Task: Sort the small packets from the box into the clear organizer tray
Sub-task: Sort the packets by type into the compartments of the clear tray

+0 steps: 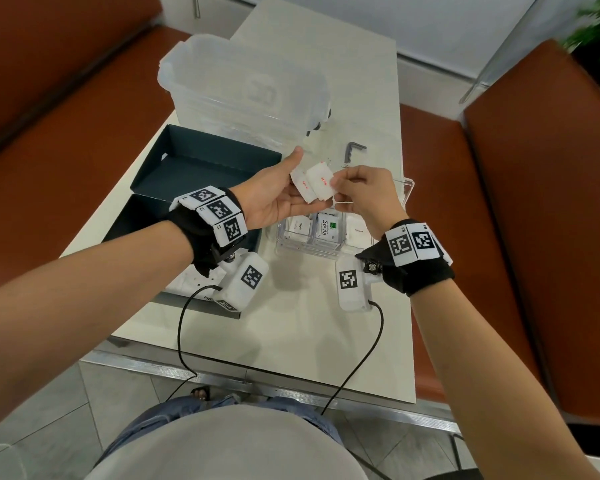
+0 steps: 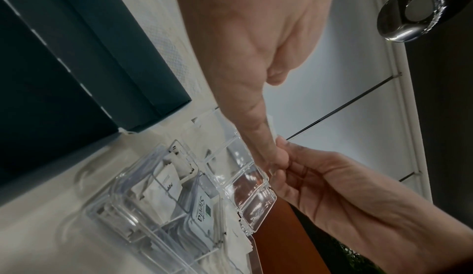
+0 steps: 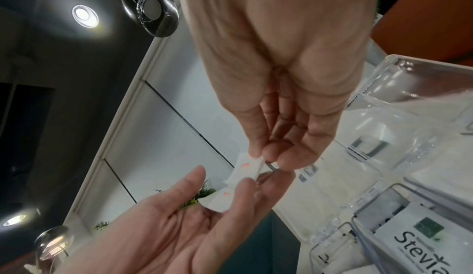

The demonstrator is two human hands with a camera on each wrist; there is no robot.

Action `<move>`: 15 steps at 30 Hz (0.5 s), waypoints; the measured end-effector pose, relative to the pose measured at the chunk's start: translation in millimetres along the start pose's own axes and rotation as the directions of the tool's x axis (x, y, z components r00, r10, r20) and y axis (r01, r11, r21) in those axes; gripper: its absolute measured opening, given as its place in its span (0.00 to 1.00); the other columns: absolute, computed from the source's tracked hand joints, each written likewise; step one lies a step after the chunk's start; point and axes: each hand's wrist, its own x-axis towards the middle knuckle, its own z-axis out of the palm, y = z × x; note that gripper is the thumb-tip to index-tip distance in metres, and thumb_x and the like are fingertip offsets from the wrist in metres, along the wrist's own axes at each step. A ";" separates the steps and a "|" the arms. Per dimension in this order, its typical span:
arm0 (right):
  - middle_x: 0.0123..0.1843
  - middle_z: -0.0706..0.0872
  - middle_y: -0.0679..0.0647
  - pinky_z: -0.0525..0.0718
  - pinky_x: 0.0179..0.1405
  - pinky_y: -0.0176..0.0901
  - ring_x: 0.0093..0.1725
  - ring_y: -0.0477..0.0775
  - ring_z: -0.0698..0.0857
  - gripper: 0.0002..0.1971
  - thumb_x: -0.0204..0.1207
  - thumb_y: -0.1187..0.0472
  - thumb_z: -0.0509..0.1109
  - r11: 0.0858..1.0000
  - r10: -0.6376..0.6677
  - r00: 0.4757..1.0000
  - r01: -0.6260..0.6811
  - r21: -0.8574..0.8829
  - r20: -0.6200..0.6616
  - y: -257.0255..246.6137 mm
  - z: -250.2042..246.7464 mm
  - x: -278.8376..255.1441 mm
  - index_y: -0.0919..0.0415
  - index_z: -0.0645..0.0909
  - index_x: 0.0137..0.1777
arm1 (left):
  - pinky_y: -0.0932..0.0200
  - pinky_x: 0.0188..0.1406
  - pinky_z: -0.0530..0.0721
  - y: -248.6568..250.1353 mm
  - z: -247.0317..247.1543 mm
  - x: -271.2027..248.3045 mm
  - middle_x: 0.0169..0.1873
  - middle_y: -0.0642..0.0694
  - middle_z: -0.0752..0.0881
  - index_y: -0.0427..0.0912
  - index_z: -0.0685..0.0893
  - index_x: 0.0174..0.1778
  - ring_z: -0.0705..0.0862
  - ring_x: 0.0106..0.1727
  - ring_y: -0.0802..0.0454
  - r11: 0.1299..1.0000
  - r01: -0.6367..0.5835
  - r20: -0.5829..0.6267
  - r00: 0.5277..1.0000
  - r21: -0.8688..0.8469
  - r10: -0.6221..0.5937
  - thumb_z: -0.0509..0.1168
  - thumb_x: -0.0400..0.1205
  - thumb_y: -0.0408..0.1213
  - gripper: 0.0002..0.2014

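Above the clear organizer tray [image 1: 408, 187] on the white bench [image 1: 291, 334], the left hand [image 1: 274, 195] cradles a white packet [image 1: 300, 188] on relaxed, straight fingers. The right hand [image 1: 364, 192] has its grip pinched on a second packet [image 1: 321, 183]. The dark box [image 1: 194, 161] sits left.

Both bare forearms reach forward, wrists strapped. The left hand [image 1: 274, 199] lies palm-up, fingers relaxed, thumb raised; the right hand [image 1: 364, 195] pinches thumb against forefinger just beside it.
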 end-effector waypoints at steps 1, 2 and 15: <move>0.38 0.85 0.59 0.85 0.34 0.39 0.31 0.48 0.83 0.06 0.78 0.70 0.70 1.000 -0.008 1.000 0.008 -0.007 0.010 1.0 0.8 -0.9 0.70 0.83 0.52 | 0.51 0.48 0.91 -0.5 1.2 0.3 0.61 0.29 0.85 0.32 0.75 0.71 0.88 0.58 0.36 1.000 0.004 0.004 1.000 0.007 -0.004 0.54 0.87 0.56 0.29; 0.37 0.86 0.59 0.86 0.35 0.39 0.30 0.48 0.84 0.07 0.78 0.70 0.71 1.000 -0.016 1.000 0.016 -0.019 0.022 2.1 1.6 -1.8 0.70 0.84 0.54 | 0.51 0.48 0.91 -1.0 2.5 0.6 0.62 0.29 0.85 0.32 0.75 0.71 0.88 0.58 0.37 1.000 0.010 0.005 1.000 0.016 -0.010 0.53 0.87 0.57 0.30; 0.37 0.86 0.56 0.86 0.37 0.42 0.33 0.48 0.84 0.04 0.80 0.66 0.68 0.995 0.006 1.000 -0.006 -0.099 0.005 5.9 3.5 -6.0 0.66 0.83 0.51 | 0.52 0.50 0.90 -4.1 11.3 8.2 0.54 0.33 0.88 0.33 0.80 0.65 0.90 0.52 0.41 0.982 0.026 -0.031 0.999 0.188 -0.021 0.53 0.86 0.58 0.30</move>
